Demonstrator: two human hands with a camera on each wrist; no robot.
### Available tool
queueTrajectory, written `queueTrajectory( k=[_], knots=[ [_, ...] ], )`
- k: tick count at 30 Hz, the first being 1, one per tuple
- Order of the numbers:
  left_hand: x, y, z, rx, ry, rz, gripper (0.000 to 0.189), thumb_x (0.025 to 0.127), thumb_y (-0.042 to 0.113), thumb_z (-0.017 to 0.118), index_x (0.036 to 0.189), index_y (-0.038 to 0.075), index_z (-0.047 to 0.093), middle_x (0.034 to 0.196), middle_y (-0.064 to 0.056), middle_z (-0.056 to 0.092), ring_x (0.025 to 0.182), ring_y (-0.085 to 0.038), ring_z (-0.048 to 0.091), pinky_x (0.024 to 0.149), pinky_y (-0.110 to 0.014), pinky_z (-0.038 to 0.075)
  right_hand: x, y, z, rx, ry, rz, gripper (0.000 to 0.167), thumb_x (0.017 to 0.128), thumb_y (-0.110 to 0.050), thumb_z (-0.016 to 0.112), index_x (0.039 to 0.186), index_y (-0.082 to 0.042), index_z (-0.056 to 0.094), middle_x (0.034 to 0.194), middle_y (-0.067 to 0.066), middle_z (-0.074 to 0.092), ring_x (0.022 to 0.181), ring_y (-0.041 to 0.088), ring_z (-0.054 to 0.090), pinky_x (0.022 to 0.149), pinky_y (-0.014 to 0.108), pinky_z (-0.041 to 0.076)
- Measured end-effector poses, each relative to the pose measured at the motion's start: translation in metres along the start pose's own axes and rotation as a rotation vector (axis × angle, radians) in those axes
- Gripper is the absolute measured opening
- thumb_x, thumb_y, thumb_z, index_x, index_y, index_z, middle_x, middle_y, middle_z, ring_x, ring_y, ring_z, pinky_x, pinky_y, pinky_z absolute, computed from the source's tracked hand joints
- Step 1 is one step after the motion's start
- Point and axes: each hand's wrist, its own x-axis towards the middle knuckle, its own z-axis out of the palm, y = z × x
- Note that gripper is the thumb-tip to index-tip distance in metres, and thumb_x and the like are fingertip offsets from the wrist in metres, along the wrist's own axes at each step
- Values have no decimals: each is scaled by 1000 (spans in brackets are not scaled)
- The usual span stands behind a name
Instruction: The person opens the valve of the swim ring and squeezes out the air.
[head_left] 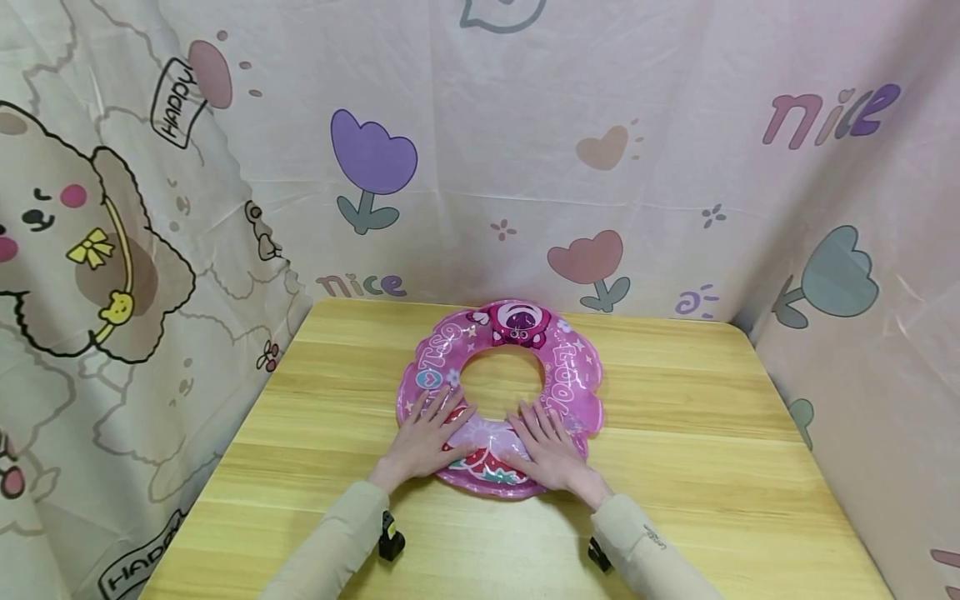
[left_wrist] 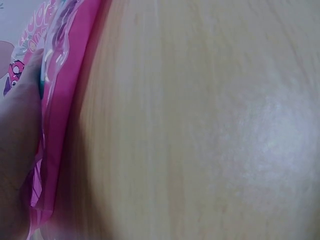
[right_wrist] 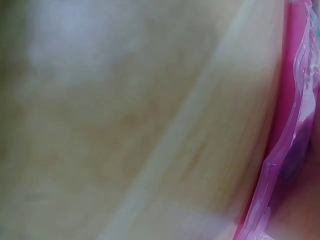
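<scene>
A pink inflatable swim ring [head_left: 573, 375] printed with a cartoon bear and strawberries lies flat on the wooden table, its edge looking wrinkled. My left hand [head_left: 426, 437] rests spread on the ring's near left part, fingers straight. On the near right part my right hand [head_left: 549, 446] lies the same way, fingers spread and pointing away from me. In the left wrist view the hand [left_wrist: 20, 120] presses against the ring's pink side [left_wrist: 75, 75]. The right wrist view has the ring's creased seam [right_wrist: 272, 170] at its right edge, with little of the hand in sight.
The wooden table [head_left: 675, 483] extends around the ring on all sides. Patterned curtains [head_left: 480, 167] hang behind the table and along its left and right sides. A black wrist device [head_left: 390, 537] shows below the left sleeve, and another [head_left: 598, 554] by the right sleeve.
</scene>
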Motion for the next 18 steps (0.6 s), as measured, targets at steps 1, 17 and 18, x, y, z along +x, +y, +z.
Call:
queueTrajectory(
  k=[1, 17, 18],
  knots=[
    [0, 0, 0, 1, 5, 3, 75, 97, 69, 39, 159, 28, 30, 171, -6, 17, 159, -31, 8, 129, -58, 0, 0, 0, 0, 2, 1, -2, 79, 100, -68, 32, 163, -21, 18, 172, 9, 2, 159, 33, -1, 129, 56, 0],
    [1, 1, 1, 40, 2, 2, 73, 98, 67, 42, 159, 29, 29, 171, -6, 17, 160, -30, 7, 129, -57, 0, 0, -4, -5, 18, -48, 22, 77, 102, -62, 38, 162, -19, 19, 172, 10, 0, 159, 33, -5, 129, 55, -4],
    [1, 2, 0, 40, -4, 1, 73, 98, 66, 43, 159, 28, 29, 171, -6, 17, 160, -31, 7, 129, -57, 1, 0, -3, -4, 22, -49, 21, 77, 102, -62, 38, 162, -19, 19, 172, 10, 0, 159, 33, -5, 129, 55, -4]
  ],
)
